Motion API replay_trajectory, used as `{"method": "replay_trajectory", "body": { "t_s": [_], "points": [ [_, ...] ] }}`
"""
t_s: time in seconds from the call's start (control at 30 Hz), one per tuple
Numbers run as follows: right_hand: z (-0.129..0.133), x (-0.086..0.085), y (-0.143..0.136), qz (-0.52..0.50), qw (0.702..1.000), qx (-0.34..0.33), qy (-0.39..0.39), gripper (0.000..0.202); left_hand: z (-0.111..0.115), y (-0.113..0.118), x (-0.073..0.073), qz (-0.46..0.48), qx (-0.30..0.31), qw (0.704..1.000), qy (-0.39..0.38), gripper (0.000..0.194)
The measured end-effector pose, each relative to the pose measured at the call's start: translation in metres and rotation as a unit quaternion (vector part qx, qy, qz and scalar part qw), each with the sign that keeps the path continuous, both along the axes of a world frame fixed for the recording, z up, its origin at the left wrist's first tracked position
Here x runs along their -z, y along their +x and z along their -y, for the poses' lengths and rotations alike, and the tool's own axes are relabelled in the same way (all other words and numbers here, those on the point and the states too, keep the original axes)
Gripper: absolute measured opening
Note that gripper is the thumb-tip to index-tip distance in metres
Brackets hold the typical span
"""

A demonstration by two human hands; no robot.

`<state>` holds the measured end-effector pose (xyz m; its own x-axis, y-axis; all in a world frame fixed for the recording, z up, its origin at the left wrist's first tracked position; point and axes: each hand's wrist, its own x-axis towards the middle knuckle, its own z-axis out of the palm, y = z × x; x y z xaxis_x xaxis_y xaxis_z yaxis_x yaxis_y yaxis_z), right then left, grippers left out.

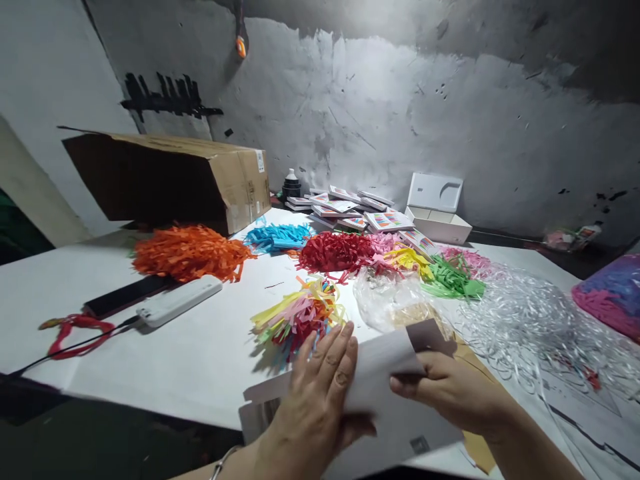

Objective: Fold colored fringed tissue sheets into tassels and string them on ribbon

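One flat left hand point(317, 387) lies on pale card point(383, 357), right hand point(447, 390) pinching its edge; the carton's point(240, 187) label point(261, 161) is unreadable.

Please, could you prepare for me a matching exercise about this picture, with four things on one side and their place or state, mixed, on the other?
1. Left hand
2. Right hand
3. Orange strips
4. Multicoloured bundle

A. Just beyond the left hand's fingertips
B. Holding the white card between thumb and fingers
C. In front of the cardboard box
D. Fingers outstretched, over the card

Pairs: 1-D, 2-B, 3-C, 4-A
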<state>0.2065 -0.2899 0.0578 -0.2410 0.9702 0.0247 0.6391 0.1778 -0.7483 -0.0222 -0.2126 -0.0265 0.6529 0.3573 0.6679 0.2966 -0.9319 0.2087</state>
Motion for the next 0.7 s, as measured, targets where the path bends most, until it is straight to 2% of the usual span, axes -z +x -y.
{"method": "replay_trajectory", "body": {
  "t_s": [0.07,0.17,0.27,0.37,0.4,0.47,0.53,0.6,0.63,0.7],
  "points": [
    [0.005,0.003,0.001,0.032,0.999,0.015,0.017,0.017,0.003,0.002,0.001,-0.027,0.024,0.999,-0.039,0.125],
    [0.011,0.004,-0.002,0.105,0.991,0.032,0.076,0.016,0.002,0.002,0.005,-0.066,0.09,0.985,-0.132,0.117],
    [0.011,0.001,-0.011,0.15,0.978,0.021,0.142,0.018,-0.003,0.002,0.004,-0.088,0.115,0.965,-0.217,0.085],
    [0.012,-0.002,-0.016,0.134,0.978,-0.001,0.163,0.01,-0.009,0.0,-0.004,-0.102,0.108,0.952,-0.268,0.034],
    [0.014,-0.002,-0.015,0.119,0.978,0.004,0.171,0.013,-0.011,-0.001,-0.006,-0.099,0.098,0.952,-0.273,0.024],
    [0.025,0.003,-0.006,0.087,0.973,0.052,0.21,0.018,-0.017,-0.006,-0.01,-0.083,0.076,0.954,-0.278,0.02],
    [0.039,0.019,0.005,0.037,0.944,0.174,0.276,0.023,-0.025,-0.012,-0.011,-0.061,0.053,0.953,-0.291,0.018],
    [0.052,0.045,0.009,-0.063,0.887,0.315,0.332,0.029,-0.032,-0.017,-0.012,-0.026,0.03,0.954,-0.298,0.018],
    [0.056,0.061,0.005,-0.129,0.853,0.359,0.355,0.034,-0.035,-0.018,-0.011,0.001,0.016,0.956,-0.294,0.018],
    [0.058,0.096,-0.017,-0.272,0.825,0.343,0.357,0.065,-0.036,-0.018,-0.011,0.061,0.003,0.957,-0.285,0.02]
  ]
}}
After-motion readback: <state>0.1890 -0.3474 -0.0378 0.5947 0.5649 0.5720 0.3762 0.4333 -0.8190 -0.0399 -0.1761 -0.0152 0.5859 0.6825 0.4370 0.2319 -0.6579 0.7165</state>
